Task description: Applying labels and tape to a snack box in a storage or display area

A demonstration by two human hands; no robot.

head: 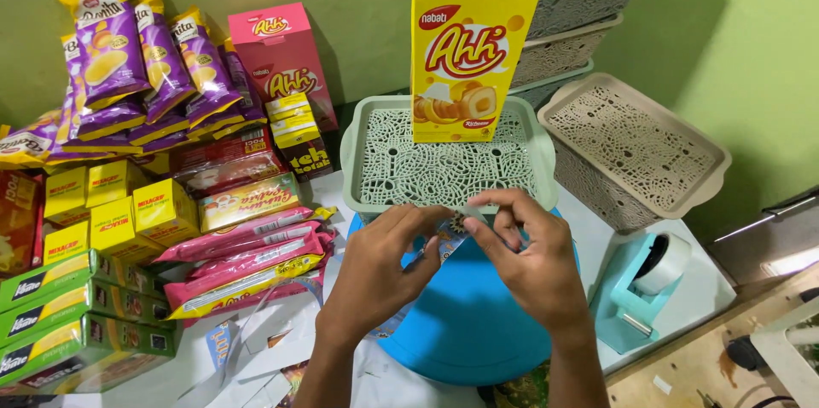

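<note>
My left hand (380,267) and my right hand (529,259) meet over a round blue stool top (465,323), fingertips pinched together on a small printed paper piece (448,237) with a strip of clear tape. Just beyond the hands lies a pale green perforated tray (444,171). A tall yellow snack box (473,41) stands upright on that tray. A light blue tape dispenser (640,284) with a clear tape roll sits right of my right hand.
Left of the hands are piles of snacks: purple chip bags (136,58), a pink box (281,58), small yellow boxes (111,207), pink and yellow wafer packs (247,259), green boxes (60,314). Beige perforated baskets (631,148) stack at the right. Paper scraps (256,348) lie below.
</note>
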